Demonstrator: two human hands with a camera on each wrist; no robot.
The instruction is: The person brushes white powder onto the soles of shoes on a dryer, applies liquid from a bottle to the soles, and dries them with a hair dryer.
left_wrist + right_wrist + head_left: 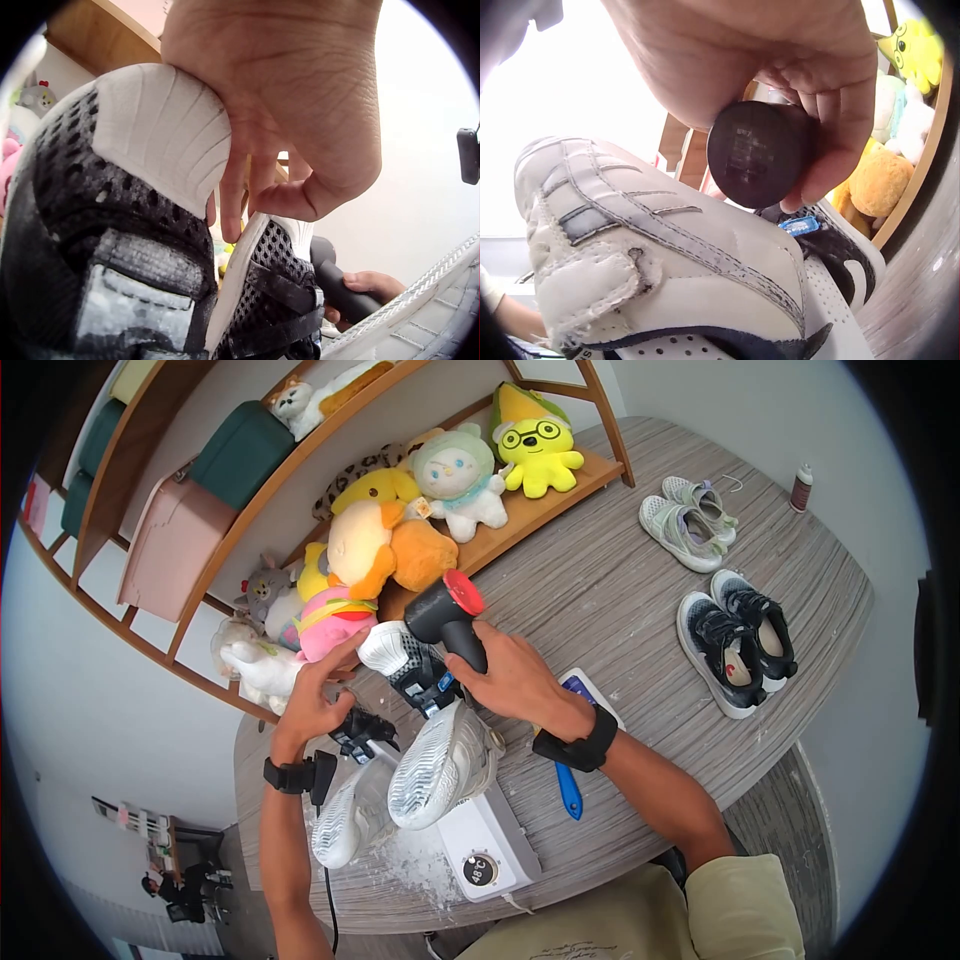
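Note:
My right hand (515,680) grips the handle of a black dryer (432,612) with a red end; the butt of the handle (754,154) fills the middle of the right wrist view. Below it, a black mesh shoe (420,678) with a white toe and a white shoe (440,765) sit on a white machine (485,840) with a lit display. Another black shoe (362,730) and white shoe (355,810) are to their left. My left hand (318,700) holds nothing, its fingers loosely bent beside the black shoes' toes; whether they touch is unclear.
Plush toys (385,550) fill the wooden shelf behind. To the right stand grey-white shoes (690,525), black shoes (735,645) and a small bottle (801,488). A blue-handled brush (568,790) lies near my right forearm. White residue (415,865) covers the table beside the machine.

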